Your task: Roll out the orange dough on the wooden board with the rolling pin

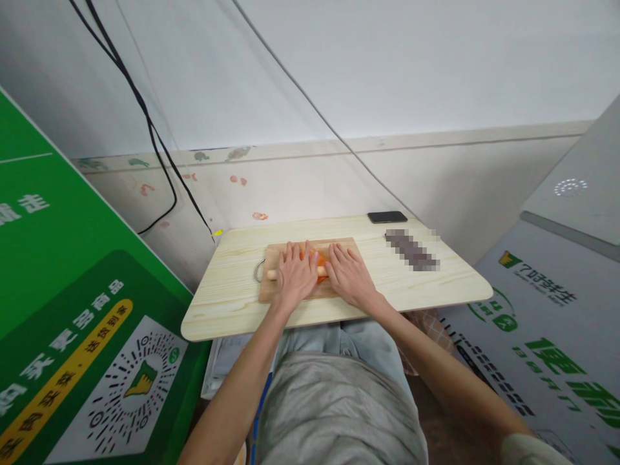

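Observation:
A wooden rolling pin [272, 275] lies across a small wooden cutting board [268, 294] with a metal loop handle [259, 271] at its left. Under and just beyond the pin is a flat orange piece, perhaps dough [317, 257], mostly covered by the hands. My left hand [296, 271] rests palm down over the pin's left part, fingers stretched forward and spread. On the pin's right end lies my right hand [349, 274], also palm down with straight fingers; it hides that end. Neither hand wraps its fingers round the pin.
The board is on a light wood table [223, 310] against a wall. A black phone [387, 217] lies at the back right, near a pixelated dark object [411, 250]. A green printed panel [97, 258] stands left, a grey printed cabinet [547, 303] right. Cables [145, 110] hang along the wall.

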Demonstrator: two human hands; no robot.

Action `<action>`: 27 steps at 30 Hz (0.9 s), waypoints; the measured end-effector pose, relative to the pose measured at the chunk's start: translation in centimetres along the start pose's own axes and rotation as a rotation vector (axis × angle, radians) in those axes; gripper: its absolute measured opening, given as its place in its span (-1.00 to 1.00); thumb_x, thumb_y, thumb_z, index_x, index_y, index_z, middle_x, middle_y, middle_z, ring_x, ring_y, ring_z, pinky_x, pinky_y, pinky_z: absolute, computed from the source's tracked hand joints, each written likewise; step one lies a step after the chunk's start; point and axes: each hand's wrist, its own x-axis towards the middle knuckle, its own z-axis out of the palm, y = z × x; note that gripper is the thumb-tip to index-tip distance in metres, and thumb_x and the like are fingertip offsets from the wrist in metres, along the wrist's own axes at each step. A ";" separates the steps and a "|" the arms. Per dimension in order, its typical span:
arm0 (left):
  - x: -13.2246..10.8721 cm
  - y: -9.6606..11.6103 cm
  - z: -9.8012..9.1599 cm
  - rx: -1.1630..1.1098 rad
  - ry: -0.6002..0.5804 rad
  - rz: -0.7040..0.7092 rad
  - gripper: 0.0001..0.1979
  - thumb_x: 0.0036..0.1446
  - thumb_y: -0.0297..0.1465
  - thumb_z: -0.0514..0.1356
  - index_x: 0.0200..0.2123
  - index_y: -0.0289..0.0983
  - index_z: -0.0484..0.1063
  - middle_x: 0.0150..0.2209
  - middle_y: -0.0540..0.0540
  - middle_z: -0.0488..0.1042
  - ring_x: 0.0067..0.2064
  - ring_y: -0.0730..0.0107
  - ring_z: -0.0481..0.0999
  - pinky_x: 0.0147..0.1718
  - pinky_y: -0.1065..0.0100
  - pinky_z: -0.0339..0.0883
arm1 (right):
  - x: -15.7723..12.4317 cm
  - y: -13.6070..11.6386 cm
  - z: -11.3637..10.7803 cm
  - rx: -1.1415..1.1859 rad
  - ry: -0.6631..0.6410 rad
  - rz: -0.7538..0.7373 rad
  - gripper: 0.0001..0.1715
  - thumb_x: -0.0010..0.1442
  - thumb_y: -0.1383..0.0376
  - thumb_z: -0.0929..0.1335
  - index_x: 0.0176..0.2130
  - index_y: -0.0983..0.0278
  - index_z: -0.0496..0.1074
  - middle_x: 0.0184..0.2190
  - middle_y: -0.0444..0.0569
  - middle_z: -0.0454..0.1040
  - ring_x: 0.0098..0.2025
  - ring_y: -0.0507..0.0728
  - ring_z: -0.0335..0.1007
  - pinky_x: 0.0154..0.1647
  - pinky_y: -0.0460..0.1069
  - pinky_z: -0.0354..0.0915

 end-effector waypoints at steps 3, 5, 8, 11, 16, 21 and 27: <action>-1.4 0.2 0.0 0.016 0.044 0.022 -0.34 0.57 -0.15 -0.23 0.54 -0.30 0.15 0.48 -0.28 0.30 0.56 -0.11 0.11 0.48 -0.16 0.06 | -1.1 -0.4 0.2 0.019 0.005 0.020 -0.21 0.57 0.14 0.01 0.47 0.62 0.19 0.48 0.38 0.23 0.56 0.33 0.11 0.54 0.21 0.07; -1.8 0.2 -0.1 0.024 0.058 0.031 -0.34 0.57 -0.14 -0.22 0.55 -0.29 0.14 0.49 -0.27 0.28 0.57 -0.10 0.09 0.49 -0.15 0.05 | -1.4 -0.5 0.2 0.027 0.009 0.020 -0.22 0.58 0.14 0.01 0.48 0.61 0.19 0.48 0.36 0.24 0.56 0.31 0.11 0.56 0.19 0.05; -1.2 0.0 -0.1 0.020 0.037 0.022 -0.33 0.56 -0.11 -0.22 0.55 -0.25 0.14 0.49 -0.27 0.28 0.57 -0.09 0.08 0.48 -0.15 0.06 | -0.7 -0.1 0.0 0.040 -0.004 0.008 -0.23 0.58 0.15 0.01 0.46 0.58 0.24 0.47 0.33 0.28 0.54 0.28 0.15 0.55 0.16 0.06; 1.0 -0.4 -0.1 0.007 -0.017 0.010 -0.33 0.56 -0.06 -0.22 0.57 -0.20 0.11 0.51 -0.25 0.26 0.58 -0.08 0.06 0.48 -0.14 0.05 | 1.2 0.6 -0.1 0.030 -0.034 0.007 -0.27 0.58 0.17 0.02 0.43 0.54 0.30 0.45 0.31 0.31 0.53 0.29 0.16 0.52 0.17 0.08; 5.8 -0.9 0.0 -0.079 -0.048 -0.066 -0.29 0.55 -0.01 -0.20 0.57 -0.22 0.06 0.49 -0.28 0.29 0.57 -0.14 0.08 0.47 -0.21 0.01 | 5.5 2.0 0.7 -0.014 -0.093 0.040 -0.37 0.59 0.18 0.02 0.31 0.33 0.43 0.32 0.22 0.49 0.45 0.34 0.23 0.41 0.28 0.14; 8.9 -1.5 0.3 -0.223 0.039 -0.133 -0.36 0.57 -0.09 -0.20 0.46 -0.32 0.25 0.32 -0.38 0.50 0.41 -0.07 0.38 0.38 -0.09 0.20 | 8.7 3.3 1.4 0.021 -0.200 0.087 -0.35 0.60 0.10 -0.02 0.36 0.23 0.36 0.36 0.17 0.44 0.45 0.36 0.18 0.42 0.38 0.08; 8.6 -3.7 -0.1 -0.446 0.085 -0.109 -0.45 0.58 -0.13 -0.20 0.30 -0.25 0.39 0.10 -0.26 0.65 0.17 0.12 0.62 0.17 0.17 0.40 | 8.7 3.9 2.3 0.027 -0.211 0.052 -0.35 0.58 0.10 0.02 0.41 0.21 0.33 0.38 0.17 0.42 0.47 0.38 0.16 0.46 0.46 0.02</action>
